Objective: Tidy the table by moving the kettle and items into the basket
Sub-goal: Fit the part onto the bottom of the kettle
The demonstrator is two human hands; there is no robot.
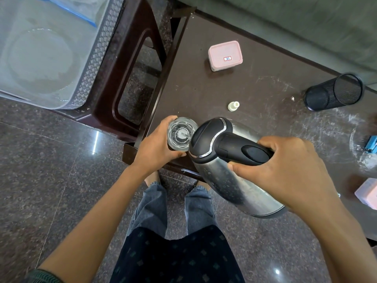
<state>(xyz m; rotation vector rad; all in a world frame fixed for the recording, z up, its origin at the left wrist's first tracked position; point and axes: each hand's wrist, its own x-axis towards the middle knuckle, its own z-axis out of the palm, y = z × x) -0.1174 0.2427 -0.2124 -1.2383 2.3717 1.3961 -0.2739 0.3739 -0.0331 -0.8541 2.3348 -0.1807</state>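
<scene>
A steel kettle (pixel 228 186) with a black lid and handle is tilted toward the left, its spout over a clear glass (pixel 180 132). My right hand (pixel 285 172) grips the kettle's black handle. My left hand (pixel 157 148) holds the glass near the table's front left corner, and a thin stream of water runs into it. The grey basket (pixel 98 58) with a patterned rim stands on a brown plastic stool at the upper left.
On the dark table (pixel 255 88) lie a pink-lidded box (pixel 225 55), a small white cap (pixel 233 106), a black mesh cup (pixel 334 91) on its side, a blue item (pixel 371 142) and a pink box (pixel 367 193) at the right edge. The brown stool (pixel 130 78) stands left of the table.
</scene>
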